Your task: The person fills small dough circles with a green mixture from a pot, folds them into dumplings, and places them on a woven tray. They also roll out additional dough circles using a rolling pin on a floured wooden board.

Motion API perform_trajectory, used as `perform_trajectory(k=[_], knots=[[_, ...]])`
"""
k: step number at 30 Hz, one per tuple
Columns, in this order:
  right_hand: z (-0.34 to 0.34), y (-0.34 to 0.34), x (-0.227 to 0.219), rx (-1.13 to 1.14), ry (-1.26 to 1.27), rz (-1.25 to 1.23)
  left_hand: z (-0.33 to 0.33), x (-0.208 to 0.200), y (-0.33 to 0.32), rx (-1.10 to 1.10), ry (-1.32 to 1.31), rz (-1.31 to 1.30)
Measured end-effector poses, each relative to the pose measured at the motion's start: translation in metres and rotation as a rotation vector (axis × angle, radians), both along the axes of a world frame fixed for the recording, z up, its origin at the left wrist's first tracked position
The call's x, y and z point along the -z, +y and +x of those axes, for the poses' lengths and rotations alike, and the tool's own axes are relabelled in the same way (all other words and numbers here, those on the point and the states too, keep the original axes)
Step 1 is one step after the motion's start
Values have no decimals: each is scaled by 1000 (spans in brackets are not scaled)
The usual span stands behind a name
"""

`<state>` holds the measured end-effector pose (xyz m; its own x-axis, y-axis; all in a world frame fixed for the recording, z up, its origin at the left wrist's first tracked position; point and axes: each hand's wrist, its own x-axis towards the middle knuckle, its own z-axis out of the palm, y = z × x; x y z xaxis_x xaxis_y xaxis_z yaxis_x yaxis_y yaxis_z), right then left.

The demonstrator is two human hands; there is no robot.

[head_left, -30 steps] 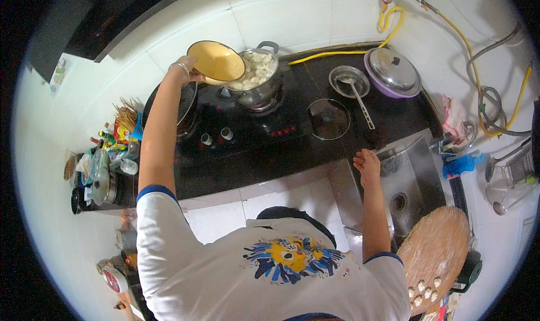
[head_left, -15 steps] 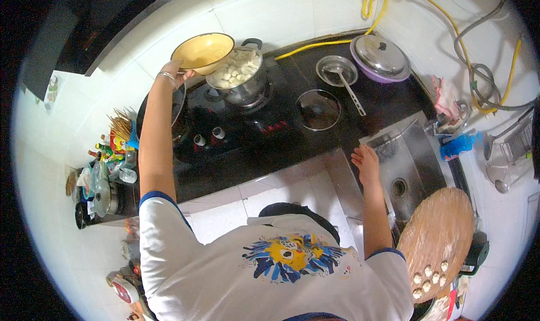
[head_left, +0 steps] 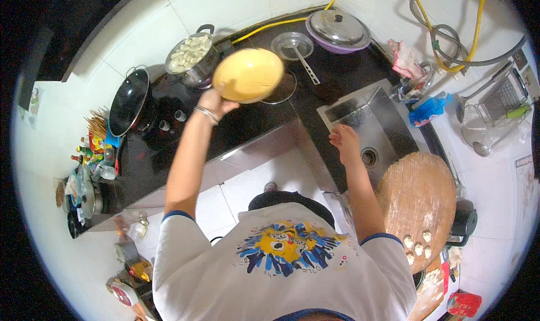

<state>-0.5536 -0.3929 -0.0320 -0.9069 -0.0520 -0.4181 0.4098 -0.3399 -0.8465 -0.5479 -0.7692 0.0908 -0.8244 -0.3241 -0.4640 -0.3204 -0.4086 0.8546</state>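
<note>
A wide yellow bowl is gripped at its near left rim by my left hand, thumb over the edge. The bowl is tilted toward me, and I see nothing lying in it. To its left a steel pot, full of pale dumplings, stands on the black cooktop. Partly hidden behind the bowl lies a glass lid. Over the near left edge of the steel sink hangs my right hand, its fingers loosely bent and apart, holding nothing.
A black wok stands left of the pot. Farther right are a shallow pan with a slotted spoon and a lidded purple basin. A floured round board with several small dough pieces lies beside my right arm.
My left hand has carried the yellow bowl right, away from the pot and over the glass lid. The view has shifted; my right hand stays by the sink.
</note>
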Motion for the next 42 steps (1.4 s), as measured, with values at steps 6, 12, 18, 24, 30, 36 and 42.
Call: perform_trajectory(k=[6, 12, 18, 24, 30, 36, 42], knots=[[10, 27, 11, -26, -17, 22, 6, 119, 104, 77, -134, 92], [16, 35, 12, -8, -78, 52, -9, 180, 134, 104, -128, 85], [10, 36, 25, 39, -48, 22, -31, 194, 133, 98, -113, 69], [-1, 27, 20, 131, -128, 58, -61, 226, 126, 140, -106, 101], [-11, 17, 30, 122, -156, 59, -84, 233, 132, 133, -150, 127], [-17, 9, 31, 118, -178, 89, -97, 229, 142, 119, -105, 146], [-10, 11, 30, 110, -164, 97, -95, 226, 152, 101, -49, 185]])
